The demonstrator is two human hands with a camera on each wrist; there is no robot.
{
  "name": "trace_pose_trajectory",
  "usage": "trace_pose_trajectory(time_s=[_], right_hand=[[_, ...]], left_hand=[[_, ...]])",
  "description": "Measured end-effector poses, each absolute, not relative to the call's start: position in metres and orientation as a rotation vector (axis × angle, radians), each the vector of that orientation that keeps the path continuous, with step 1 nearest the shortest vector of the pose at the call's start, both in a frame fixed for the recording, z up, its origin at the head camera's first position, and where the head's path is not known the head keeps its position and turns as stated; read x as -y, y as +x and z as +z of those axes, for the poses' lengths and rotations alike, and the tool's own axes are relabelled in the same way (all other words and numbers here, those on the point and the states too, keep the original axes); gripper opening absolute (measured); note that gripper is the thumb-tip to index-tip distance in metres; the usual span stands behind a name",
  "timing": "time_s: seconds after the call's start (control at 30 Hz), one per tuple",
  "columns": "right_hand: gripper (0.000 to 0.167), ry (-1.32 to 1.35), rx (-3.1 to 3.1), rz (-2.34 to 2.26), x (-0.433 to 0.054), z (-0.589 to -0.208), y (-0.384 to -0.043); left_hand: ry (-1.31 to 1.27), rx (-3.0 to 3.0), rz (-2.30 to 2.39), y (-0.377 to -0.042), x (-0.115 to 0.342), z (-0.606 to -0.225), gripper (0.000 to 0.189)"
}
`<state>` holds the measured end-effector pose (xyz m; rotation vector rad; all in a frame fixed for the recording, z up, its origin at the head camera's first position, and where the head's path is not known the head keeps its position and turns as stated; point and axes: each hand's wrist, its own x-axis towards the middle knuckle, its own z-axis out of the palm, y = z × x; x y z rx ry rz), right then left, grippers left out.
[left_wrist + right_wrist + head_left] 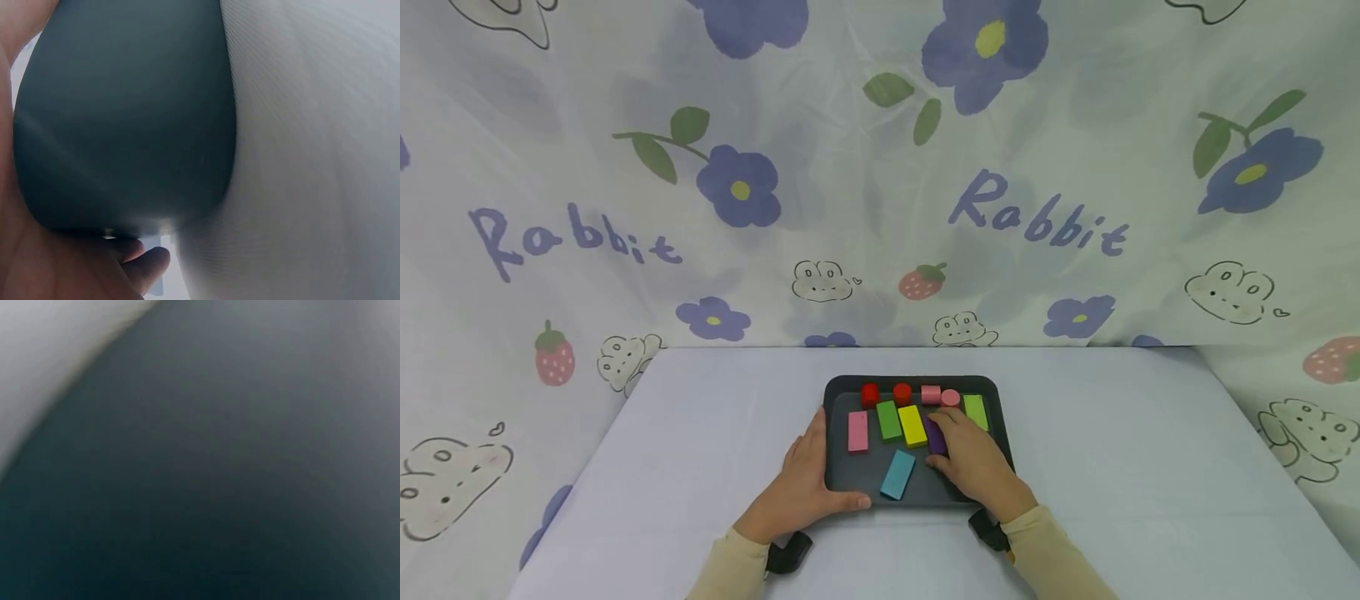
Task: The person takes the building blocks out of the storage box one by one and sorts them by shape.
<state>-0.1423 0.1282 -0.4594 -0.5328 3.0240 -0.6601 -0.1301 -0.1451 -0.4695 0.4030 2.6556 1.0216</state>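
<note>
1. Fingers of the left hand lay straight along the tray, thumb spread; fingers of the right hand pinched the purple block inside it!
2. Blocks: partway, I judged. Green block and yellow block sat paired, purple alongside but unreleased; blue block seemingly left.
3. Smallest: red cylinders, pink cylinders already lined the far edge.

Tray on table, blocks inside, left hand along left rim, right hand over right side
</note>
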Motion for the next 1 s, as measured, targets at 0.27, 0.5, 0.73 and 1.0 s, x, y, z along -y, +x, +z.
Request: trace_pose_trajectory(time_s=[0.27, 0.5, 0.73, 1.0], right_hand=[[0.065, -0.525, -3.022, -0.657, -0.130, -0.455, -0.141], [0.069, -0.526, -3.049, -0.748, -0.137, -0.434, -0.138], [0.069, -0.477, -3.075, -0.797, -0.149, -0.407, -0.132], [0.072, -0.415, -3.098, -0.856, -0.167, -0.394, -0.135]], left_hand=[[0.389, -2.655, 1.018, -0.131, 0.145, -0.471, 0.139], [0.381, -2.654, 1.034, -0.130, 0.145, -0.471, 0.139], [0.375, -2.656, 1.036, -0.130, 0.144, -0.471, 0.140], [0.397, -2.652, 1.045, -0.130, 0.145, -0.472, 0.139]])
